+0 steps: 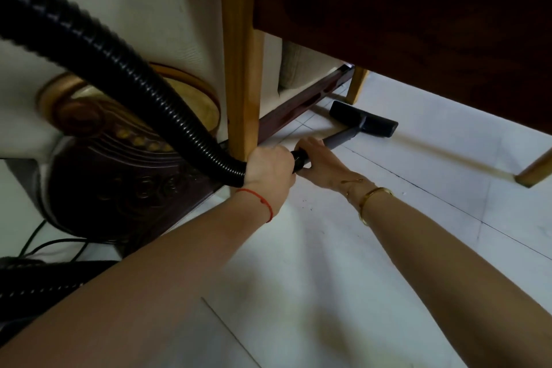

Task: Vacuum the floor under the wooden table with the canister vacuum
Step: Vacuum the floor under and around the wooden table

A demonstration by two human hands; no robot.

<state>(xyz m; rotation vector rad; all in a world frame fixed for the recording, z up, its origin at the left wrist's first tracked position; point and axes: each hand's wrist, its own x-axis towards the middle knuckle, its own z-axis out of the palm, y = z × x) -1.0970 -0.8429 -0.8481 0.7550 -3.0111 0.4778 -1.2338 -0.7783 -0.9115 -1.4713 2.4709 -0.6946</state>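
A person crouched low reaches under the wooden table [403,9], working a canister vacuum's floor nozzle [363,118] across pale tiles [418,176]. The left hand [268,166] is wrapped around the end of the black ribbed hose [119,60], fingers closed tight on it, right beside the table's nearest leg [240,69]. The right hand [316,158] sits just ahead of it, fingers curled over the joint where the hose meets the grey wand [343,136]. A red string [263,200] circles the left wrist; a gold bangle [372,199] circles the right.

The nozzle lies flat on the floor beneath the table's dark underside, near the far leg [357,85] and close to the dark rail [298,107] that runs behind the near leg. The canister itself is not clearly in view.

Small dark specks [307,203] lie on the tile on the near side of the table, below the right wrist, so that patch appears not yet covered. Doing this pass well probably means keeping the nozzle's sole flat to the tile, drawing it in slow, overlapping strokes from the rail outward, and letting the hose slack clear the near leg so it does not snag. The carved dark furniture [119,188] left of that leg and the thin cords [53,243] beside it could catch the hose.
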